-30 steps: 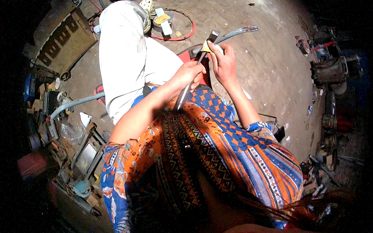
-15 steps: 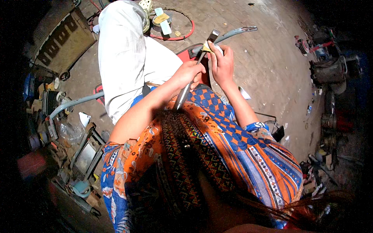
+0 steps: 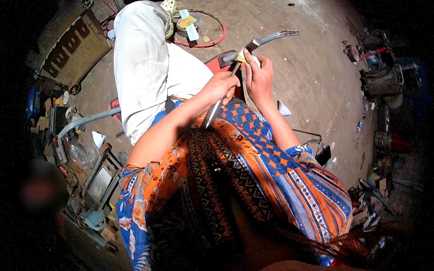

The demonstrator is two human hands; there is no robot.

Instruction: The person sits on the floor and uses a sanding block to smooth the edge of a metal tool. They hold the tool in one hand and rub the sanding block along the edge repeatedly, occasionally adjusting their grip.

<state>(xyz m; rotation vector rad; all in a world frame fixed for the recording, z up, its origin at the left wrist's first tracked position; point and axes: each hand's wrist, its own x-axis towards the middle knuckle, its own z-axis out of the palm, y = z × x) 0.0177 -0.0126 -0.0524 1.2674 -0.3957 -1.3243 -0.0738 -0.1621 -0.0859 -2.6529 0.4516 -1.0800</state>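
My left hand [image 3: 220, 86] is closed around the middle of a long metal rod tool [image 3: 212, 116], which slants across my lap. Its near end is a thick shiny cylinder by my shirt; the far end widens into a flat, squarish metal piece. Just below that far end, the fingers of my right hand [image 3: 259, 80] are pinched on a small folded yellowish-white piece [image 3: 242, 56] pressed against the shaft. Whether it is paper or cloth I cannot tell. My right palm and part of the shaft are hidden by the fingers.
A red seat [image 3: 217, 61] with grey tube legs [image 3: 280, 35] is under me. Ahead on the floor lies a red hose loop [image 3: 223, 34] around a round tin [image 3: 182, 25]. Metal scrap and a small frame [image 3: 101, 180] crowd the left; machine parts [image 3: 383, 83] line the right.
The tool's far end has shifted slightly right and toward me, and its flat piece shows at a different angle. My right fingers and the folded piece moved a little with it.
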